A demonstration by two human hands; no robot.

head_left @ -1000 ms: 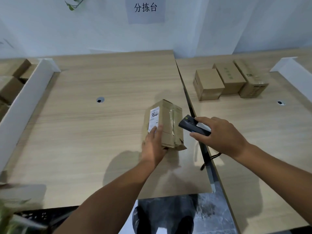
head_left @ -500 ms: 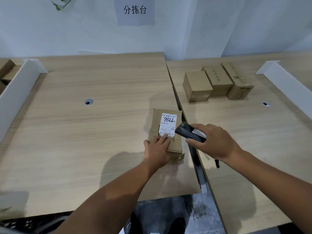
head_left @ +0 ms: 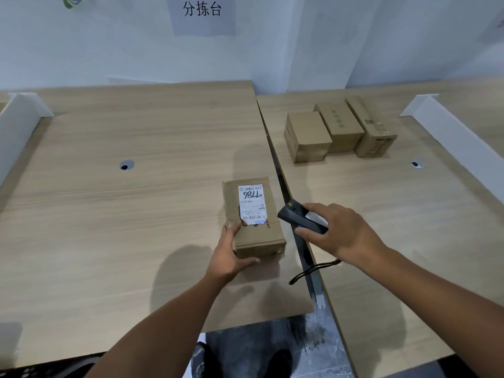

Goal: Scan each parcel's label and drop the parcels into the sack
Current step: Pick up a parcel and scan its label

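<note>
Head view: parcel point(head_left: 253, 236) lies flat on the L table point(head_left: 109, 214) near its R edge, label point(head_left: 251, 204) facing up. The left hand point(head_left: 230, 255) is clamped on its near-left corner, thumb across the near face, fingers up the left side. Right hand point(head_left: 341, 230), at 3 o'clock of the parcel & not touching it, has fingers curled tight round a dark scanner point(head_left: 298, 218) w/ nose aimed to 9 o'clock at the label's barcode, strap point(head_left: 313, 271) dangling under the wrist. Three more boxes point(head_left: 308, 136) sit side by side on the R table point(head_left: 409, 241) at 1 o'clock, well apart from the parcel.
</note>
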